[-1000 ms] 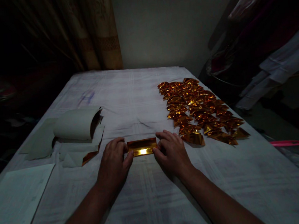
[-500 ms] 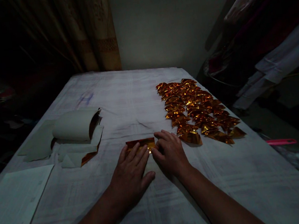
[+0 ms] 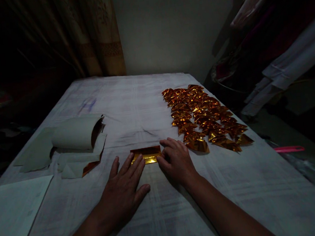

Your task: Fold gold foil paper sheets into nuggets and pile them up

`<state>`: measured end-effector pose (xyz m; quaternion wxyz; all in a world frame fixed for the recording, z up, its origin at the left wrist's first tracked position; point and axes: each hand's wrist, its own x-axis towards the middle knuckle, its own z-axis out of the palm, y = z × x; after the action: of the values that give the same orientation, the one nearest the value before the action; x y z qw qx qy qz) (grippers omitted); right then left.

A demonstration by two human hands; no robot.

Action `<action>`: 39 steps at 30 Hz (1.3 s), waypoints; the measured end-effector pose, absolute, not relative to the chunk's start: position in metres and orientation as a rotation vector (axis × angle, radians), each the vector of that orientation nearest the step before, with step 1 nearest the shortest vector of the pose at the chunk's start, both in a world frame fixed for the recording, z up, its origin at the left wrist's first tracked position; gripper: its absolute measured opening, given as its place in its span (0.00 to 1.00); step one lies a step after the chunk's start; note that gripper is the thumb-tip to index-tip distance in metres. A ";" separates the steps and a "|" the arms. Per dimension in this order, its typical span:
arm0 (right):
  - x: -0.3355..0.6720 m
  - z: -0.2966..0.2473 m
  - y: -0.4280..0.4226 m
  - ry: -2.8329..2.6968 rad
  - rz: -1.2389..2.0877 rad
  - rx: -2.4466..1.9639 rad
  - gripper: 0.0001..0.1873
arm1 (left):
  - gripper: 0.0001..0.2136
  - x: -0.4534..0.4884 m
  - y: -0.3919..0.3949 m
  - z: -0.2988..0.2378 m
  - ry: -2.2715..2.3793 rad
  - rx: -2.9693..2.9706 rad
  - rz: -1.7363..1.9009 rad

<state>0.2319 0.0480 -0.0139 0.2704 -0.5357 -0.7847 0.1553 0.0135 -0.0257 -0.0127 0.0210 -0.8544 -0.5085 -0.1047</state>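
A folded strip of gold foil paper (image 3: 150,157) lies on the pale plaid cloth in front of me. Flat on the cloth, my left hand (image 3: 123,184) is open, its fingers spread and some fingertips resting on the strip's left end. At the right end, my right hand (image 3: 178,161) is closed, with curled fingers and thumb gripping the edge of the foil. Its palm and part of the grip are hidden. Beyond that hand, rows of folded gold foil pieces (image 3: 199,109) lie close together.
To the left lie curled sheets of foil paper (image 3: 72,135), pale side outward, and a flat white sheet (image 3: 17,213). A pink handle (image 3: 289,149) shows past the table's right edge. A curtain (image 3: 91,34) hangs behind on the left, and cloths (image 3: 298,52) hang at right.
My left hand has slid left along the foil strip, uncovering more of its gold surface. My right hand stays at the strip's right end. The view has shifted slightly.
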 end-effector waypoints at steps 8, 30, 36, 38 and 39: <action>0.236 -0.021 0.050 -2.080 0.374 -1.414 0.03 | 0.27 0.003 -0.031 -0.013 -1.674 -2.580 -0.339; 0.219 0.001 0.012 -2.678 0.456 -1.187 0.33 | 0.24 0.009 -0.030 -0.019 -1.619 -2.526 -0.323; 0.240 0.001 0.011 -2.645 0.399 -1.395 0.34 | 0.25 0.008 -0.029 -0.018 -1.640 -2.532 -0.248; 0.243 0.000 0.010 -2.638 0.386 -1.416 0.34 | 0.25 0.008 -0.029 -0.017 -1.647 -2.519 -0.253; 0.244 -0.001 0.010 -2.638 0.383 -1.418 0.34 | 0.25 0.009 -0.029 -0.018 -1.646 -2.511 -0.265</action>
<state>0.2438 0.0104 -0.0006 0.0612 -0.4687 -0.8721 0.1268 0.0088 -0.0286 -0.0175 0.0639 -0.8314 -0.5450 -0.0877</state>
